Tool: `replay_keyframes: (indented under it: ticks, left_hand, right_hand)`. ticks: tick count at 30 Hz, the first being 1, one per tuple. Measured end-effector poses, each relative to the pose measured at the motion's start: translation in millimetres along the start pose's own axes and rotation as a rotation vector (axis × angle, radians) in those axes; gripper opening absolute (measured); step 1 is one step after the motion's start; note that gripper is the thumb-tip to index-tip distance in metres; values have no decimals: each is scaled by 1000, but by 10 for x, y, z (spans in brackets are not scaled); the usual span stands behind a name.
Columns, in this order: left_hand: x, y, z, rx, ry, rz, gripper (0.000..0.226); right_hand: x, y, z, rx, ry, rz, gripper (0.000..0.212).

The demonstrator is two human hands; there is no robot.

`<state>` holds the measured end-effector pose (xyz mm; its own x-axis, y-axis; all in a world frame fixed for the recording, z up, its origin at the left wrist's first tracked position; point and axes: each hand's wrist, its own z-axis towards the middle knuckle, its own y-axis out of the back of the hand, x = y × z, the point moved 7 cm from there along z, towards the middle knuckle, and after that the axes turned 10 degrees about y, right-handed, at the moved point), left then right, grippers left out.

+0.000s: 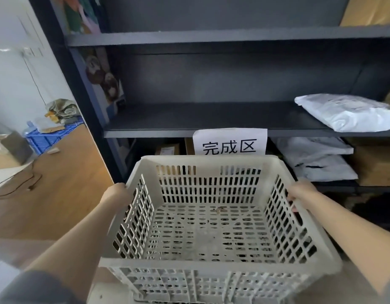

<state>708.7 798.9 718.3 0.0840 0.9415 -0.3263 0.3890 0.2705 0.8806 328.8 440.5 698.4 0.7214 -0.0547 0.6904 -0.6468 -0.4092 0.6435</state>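
I hold a white slotted plastic basket in front of me, raised before a dark metal shelf unit. Nothing lies inside it except a small scrap on its bottom. My left hand grips its left rim, fingers curled over the outer edge. On the opposite rim, my right hand holds on, fingertips showing on the outer wall. A white paper sign with printed characters hangs from the shelf edge just behind the basket.
A white mailer bag lies on the middle shelf at right, with more grey bags and cardboard boxes below. At left stands a wooden panel, and behind it a blue crate with clutter.
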Motion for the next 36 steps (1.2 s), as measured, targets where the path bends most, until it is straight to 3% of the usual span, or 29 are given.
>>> replay_keyframes:
  ticks: [16, 23, 29, 36]
  left_hand:
    - [-29, 14, -42, 13, 15, -8, 30]
    - [41, -40, -68, 16, 23, -27, 32]
    - [75, -71, -74, 58, 45, -42, 38]
    - [23, -86, -199, 12, -9, 41, 35]
  right_hand:
    - [-4, 65, -47, 64, -8, -63, 41]
    - [-48, 53, -65, 47, 4, -59, 30]
    - [-106, 93, -116, 63, -58, -110, 41]
    - [-232, 102, -112, 4, -32, -46, 37]
